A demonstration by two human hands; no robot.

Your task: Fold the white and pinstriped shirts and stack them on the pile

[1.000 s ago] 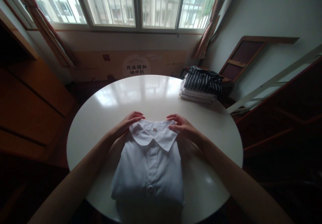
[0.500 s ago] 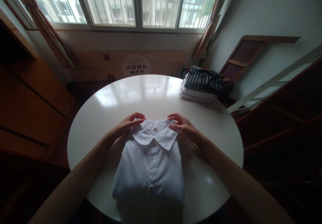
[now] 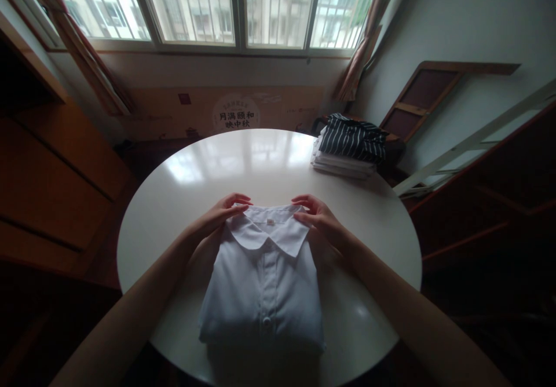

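A folded white shirt (image 3: 264, 288) lies front side up, its collar pointing away from me and its button placket running down the middle. My left hand (image 3: 230, 206) pinches the left shoulder edge beside the collar, thumb on top and fingers at the far side. On the opposite side, my right hand (image 3: 317, 212) grips the right collar edge in the same way. A small label shows inside the neck. The shirt's lower edge is folded under, close to the near side of the round white table (image 3: 165, 242).
At the table's far right rests a stack of folded white clothes (image 3: 343, 164) with a black-and-white striped garment (image 3: 354, 138) on top. A wooden chair (image 3: 417, 106) stands behind it by the wall. Beyond the table are an orange printed panel (image 3: 165, 112) and barred windows.
The shirt's lower part has shifted slightly to the right, and my right hand has moved a touch right with the collar. Both hands keep their hold.
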